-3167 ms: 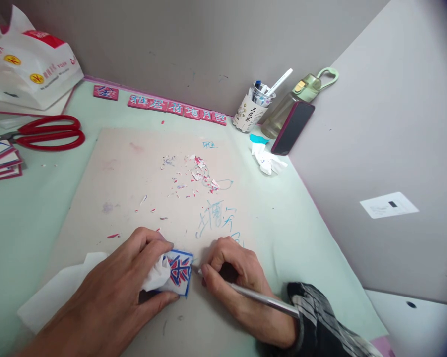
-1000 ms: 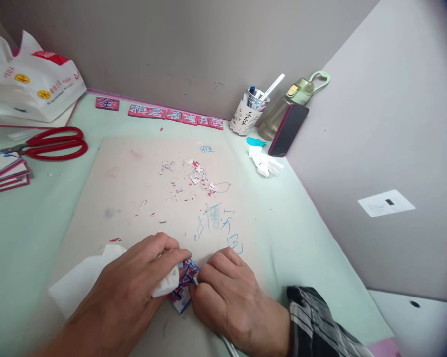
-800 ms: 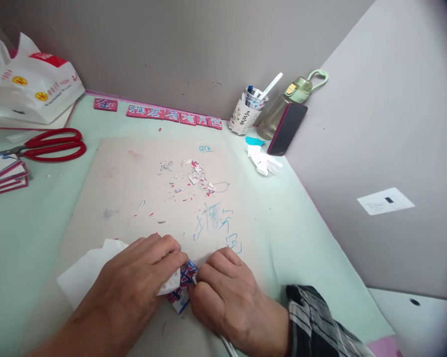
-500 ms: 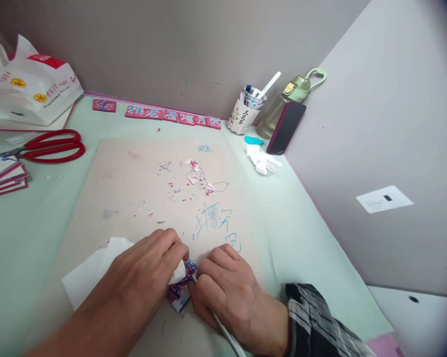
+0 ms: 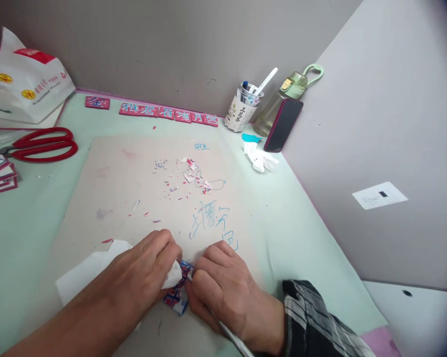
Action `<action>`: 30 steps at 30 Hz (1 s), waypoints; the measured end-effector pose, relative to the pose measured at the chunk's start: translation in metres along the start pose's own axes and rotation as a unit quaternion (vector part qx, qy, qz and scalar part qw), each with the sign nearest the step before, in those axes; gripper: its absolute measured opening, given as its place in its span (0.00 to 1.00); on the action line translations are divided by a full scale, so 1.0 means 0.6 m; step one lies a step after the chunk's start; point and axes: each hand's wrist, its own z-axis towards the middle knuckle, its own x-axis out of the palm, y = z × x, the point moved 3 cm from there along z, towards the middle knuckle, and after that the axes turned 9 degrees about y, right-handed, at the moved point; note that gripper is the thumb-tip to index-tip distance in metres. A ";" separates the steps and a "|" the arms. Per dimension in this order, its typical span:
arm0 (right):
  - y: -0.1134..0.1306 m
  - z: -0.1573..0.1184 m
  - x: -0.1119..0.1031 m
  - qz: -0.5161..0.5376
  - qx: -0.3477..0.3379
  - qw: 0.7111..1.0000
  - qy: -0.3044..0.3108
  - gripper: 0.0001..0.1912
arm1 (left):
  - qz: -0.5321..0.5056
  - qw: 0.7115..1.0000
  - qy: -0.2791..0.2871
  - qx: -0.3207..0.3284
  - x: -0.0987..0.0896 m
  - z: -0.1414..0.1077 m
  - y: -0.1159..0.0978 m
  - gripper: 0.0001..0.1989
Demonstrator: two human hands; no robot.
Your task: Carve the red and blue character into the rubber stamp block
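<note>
Clutching tissue [image 5: 91, 270] w/ L hand [image 5: 146, 267], R hand [image 5: 226, 287] curled round metal tool [image 5: 233, 338], tip unclear, tile [image 5: 175, 300] pt. hidden

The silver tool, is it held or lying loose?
Held: the silver tool is in the right hand, its shaft sticking out below.

Left hand [image 5: 149, 263], tissue [image 5: 172, 275] hid part of carved tile [image 5: 174, 299]; right hand [image 5: 230, 292] covered silver tool [image 5: 233, 337] mid-shaft; bag [image 5: 26, 91] clipped left.

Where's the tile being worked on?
Head view, low centre: the tile is between the left hand and the right hand, beside the white tissue.
</note>
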 end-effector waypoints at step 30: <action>0.015 0.005 0.016 0.016 -0.056 0.998 0.035 0.18 | -0.108 0.988 0.109 0.025 -0.006 -0.039 0.059 0.10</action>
